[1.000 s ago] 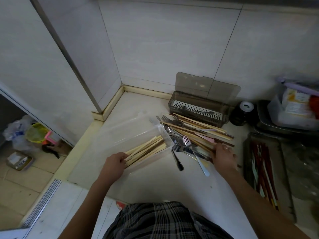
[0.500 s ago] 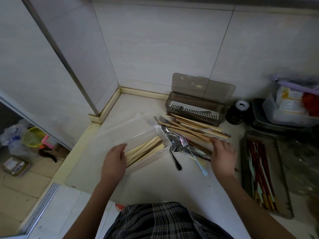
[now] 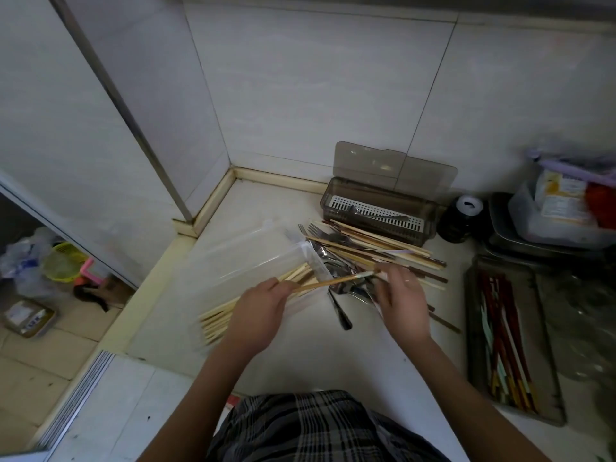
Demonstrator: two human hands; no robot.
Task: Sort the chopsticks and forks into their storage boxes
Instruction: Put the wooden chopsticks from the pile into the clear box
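Observation:
A clear plastic box (image 3: 246, 258) lies on the counter at the left, and pale bamboo chopsticks (image 3: 216, 320) stick out of its near end. My left hand (image 3: 256, 310) and my right hand (image 3: 405, 301) each pinch one end of a single bamboo chopstick (image 3: 333, 281), held just above the box's right end. Behind my right hand is a mixed pile of chopsticks (image 3: 393, 248) and metal forks (image 3: 320, 233). At the back stands a brown box (image 3: 376, 213) with its lid up and a white grid insert, with one piece of metal cutlery inside.
A dark-handled utensil (image 3: 341, 313) lies between my hands. A metal tray (image 3: 480, 378) at the right holds red and coloured chopsticks. A black jar (image 3: 465, 216) and stacked containers (image 3: 553, 218) stand at the back right. The counter edge drops to the floor at the left.
My right hand has lifted one chopstick off the pile and carried it left. My left hand has let go of the chopsticks in the clear box and taken its other end.

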